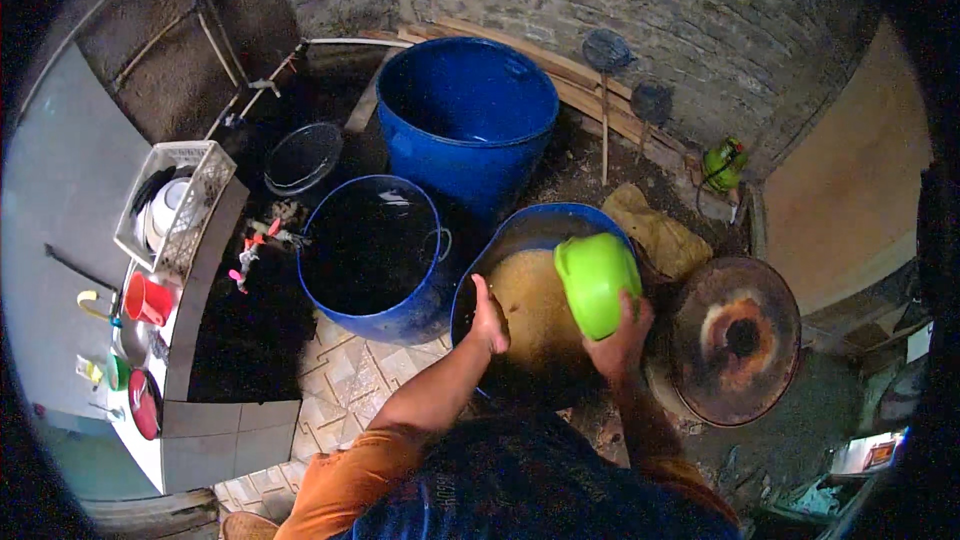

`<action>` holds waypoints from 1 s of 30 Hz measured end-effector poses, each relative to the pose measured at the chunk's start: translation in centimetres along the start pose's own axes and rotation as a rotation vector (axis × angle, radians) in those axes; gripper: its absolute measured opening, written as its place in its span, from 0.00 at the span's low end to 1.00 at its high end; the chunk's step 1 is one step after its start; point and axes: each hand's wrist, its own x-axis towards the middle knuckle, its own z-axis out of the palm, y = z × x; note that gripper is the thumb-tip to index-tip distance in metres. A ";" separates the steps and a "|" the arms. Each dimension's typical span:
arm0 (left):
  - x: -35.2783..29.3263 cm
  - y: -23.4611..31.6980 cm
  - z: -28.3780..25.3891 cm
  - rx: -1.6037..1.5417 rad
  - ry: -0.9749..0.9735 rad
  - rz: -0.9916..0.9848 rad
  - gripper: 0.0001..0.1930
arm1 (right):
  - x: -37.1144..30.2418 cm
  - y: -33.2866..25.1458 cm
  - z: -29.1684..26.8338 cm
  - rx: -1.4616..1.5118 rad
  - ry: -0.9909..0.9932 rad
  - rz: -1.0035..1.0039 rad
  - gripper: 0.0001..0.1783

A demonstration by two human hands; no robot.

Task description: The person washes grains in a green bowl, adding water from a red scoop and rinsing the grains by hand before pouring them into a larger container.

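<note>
A bright green plastic bowl is tilted on its side over a blue tub, its outside turned up toward me. My right hand grips the bowl from its near right side. Tan, grainy-looking stuff lies in the tub; from here I cannot tell what it is. Over the tub's left part, my left hand is held with its fingers stretched out and nothing in it. The bowl's opening faces away, so its inside is hidden.
Left of the tub stands a blue drum of dark liquid, with a larger blue drum behind. A round rusty metal stove top is close on the right. A tan sack lies behind the tub. Dishes fill a white crate.
</note>
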 end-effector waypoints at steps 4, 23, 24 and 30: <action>1.2 0.2 -0.1 0.062 0.016 0.042 0.60 | 0.0 -0.2 -0.1 0.005 0.095 0.035 0.58; 1.7 -1.0 -1.3 0.094 0.002 -0.040 0.59 | -2.6 -1.5 -0.7 0.074 0.142 0.228 0.46; 1.2 -0.8 -0.1 0.069 0.042 -0.072 0.60 | -2.7 -1.4 -1.5 0.061 -0.109 -0.023 0.47; 0.5 -1.2 0.2 0.119 0.054 -0.027 0.60 | -4.4 -0.9 0.3 -0.032 0.089 0.073 0.48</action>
